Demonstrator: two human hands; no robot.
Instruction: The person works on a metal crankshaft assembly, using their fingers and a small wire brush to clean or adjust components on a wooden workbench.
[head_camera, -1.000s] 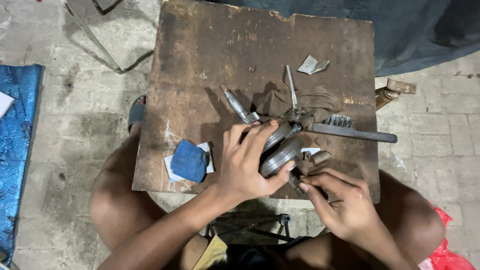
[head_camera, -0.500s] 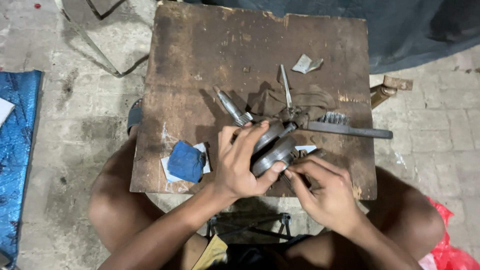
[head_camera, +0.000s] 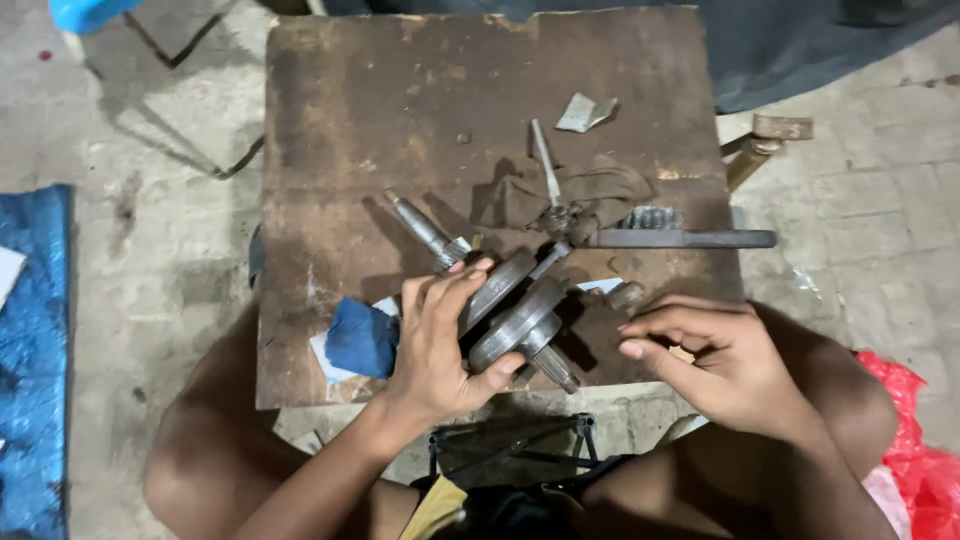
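Observation:
My left hand (head_camera: 437, 340) grips a grey metal crankshaft (head_camera: 508, 303) with two round flywheel discs, holding it tilted on a worn wooden board (head_camera: 400, 130). One shaft end (head_camera: 420, 226) points to the upper left and a connecting rod (head_camera: 547, 165) sticks up toward the far side. My right hand (head_camera: 715, 355) hovers just right of the crankshaft near the board's front edge, fingers curled and pinched together; I cannot make out anything in them.
A long dark metal tool (head_camera: 680, 239) lies right of the crankshaft. A blue cloth (head_camera: 360, 338) sits by my left hand, a brown rag (head_camera: 590, 190) behind the crankshaft, a grey scrap (head_camera: 585, 112) farther back. Blue tarp (head_camera: 35, 350) at left, red bag (head_camera: 915, 450) at right.
My right hand has pulled away from the crankshaft to the right. My left hand keeps its grip on the discs. The view has shifted slightly.

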